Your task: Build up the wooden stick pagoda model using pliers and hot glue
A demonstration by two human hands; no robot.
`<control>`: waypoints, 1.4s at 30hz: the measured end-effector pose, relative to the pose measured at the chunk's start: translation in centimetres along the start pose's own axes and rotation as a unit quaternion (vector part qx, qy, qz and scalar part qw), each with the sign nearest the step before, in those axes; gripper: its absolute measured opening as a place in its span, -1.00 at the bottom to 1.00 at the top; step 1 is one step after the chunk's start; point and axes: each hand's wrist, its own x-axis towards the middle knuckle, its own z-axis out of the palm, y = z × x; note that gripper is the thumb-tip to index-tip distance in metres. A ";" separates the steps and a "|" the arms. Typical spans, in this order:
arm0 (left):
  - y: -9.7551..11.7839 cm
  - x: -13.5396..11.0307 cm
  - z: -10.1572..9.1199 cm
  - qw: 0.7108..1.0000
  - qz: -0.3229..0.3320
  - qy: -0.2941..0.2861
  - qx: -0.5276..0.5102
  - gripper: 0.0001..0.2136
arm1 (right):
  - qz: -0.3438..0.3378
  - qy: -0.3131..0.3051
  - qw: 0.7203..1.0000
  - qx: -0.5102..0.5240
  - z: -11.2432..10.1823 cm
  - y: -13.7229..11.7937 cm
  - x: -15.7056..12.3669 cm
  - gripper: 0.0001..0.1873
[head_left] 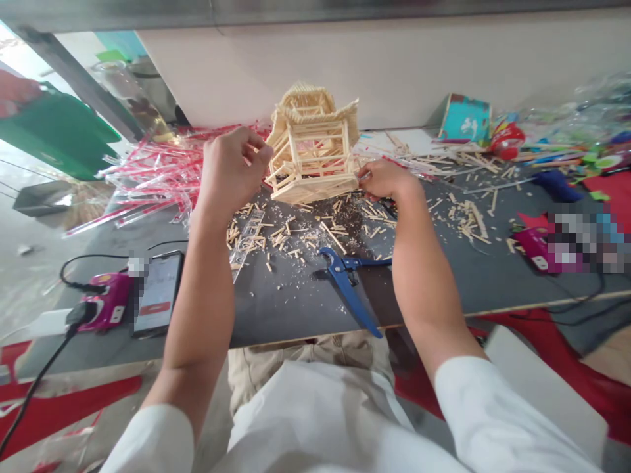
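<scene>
A small model house (315, 154) of thin pale wooden sticks, with a ridged, flared roof and an open frame, is held at the far middle of the table. My left hand (236, 164) is closed at its left side, thumb and curled fingers against the edge; the exact contact is partly hidden. At the lower right corner of the base, my right hand (387, 179) pinches the house between thumb and fingers. Nearer to me lies a blue pipe cutter (352, 282), its handles spread. Cut stick pieces (290, 240) and sawdust are scattered below the house.
Red-and-clear plastic packets (152, 177) pile up at the left. A phone (156, 295) lies beside a magenta power socket (106, 301) with cables. At the right are a teal paper cup (464, 119), more sticks, and a second magenta socket (535, 249). A pale panel (384, 66) stands behind.
</scene>
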 end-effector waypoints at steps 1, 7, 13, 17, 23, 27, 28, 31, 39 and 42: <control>-0.1 0.0 -0.3 1.000 -0.011 -0.010 0.006 -0.86 | 0.011 0.014 1.000 0.018 0.6 0.1 0.4 -0.88; -0.3 -0.1 -1.1 0.997 -0.044 -0.067 0.004 -0.70 | 0.012 0.083 0.984 0.159 3.3 0.3 2.5 -0.78; -0.1 -0.2 -1.3 0.998 -0.033 -0.054 -0.020 -0.73 | 0.024 0.149 0.944 0.293 3.7 0.3 3.5 -0.68; 0.0 -0.3 -1.5 0.999 0.007 -0.042 -0.020 -0.80 | -0.007 0.130 0.928 0.348 3.5 -0.2 3.4 -0.70; 0.5 -0.2 -0.6 0.997 0.032 0.039 -0.064 -0.89 | -0.036 0.059 0.888 0.455 2.8 -1.3 2.1 -0.85; 1.3 -0.4 -0.2 0.996 0.044 0.031 -0.066 -0.89 | -0.043 0.029 0.891 0.451 1.7 -1.9 0.8 -0.80; 1.5 -0.4 -0.3 0.996 0.048 0.028 -0.066 -0.89 | -0.046 0.021 0.893 0.448 1.4 -2.1 0.3 -0.77; 2.1 -0.7 -0.4 0.996 0.054 0.020 -0.063 -0.88 | -0.065 -0.008 0.897 0.437 0.7 -3.1 -1.0 -0.69; 1.7 -0.7 -0.8 0.997 0.048 0.026 -0.054 -0.86 | -0.061 -0.010 0.902 0.428 0.8 -5.5 -2.9 -0.76; 1.4 -0.5 -0.6 0.998 0.049 0.025 -0.044 -0.87 | -0.062 -0.016 0.911 0.408 0.7 -5.8 -3.2 -0.78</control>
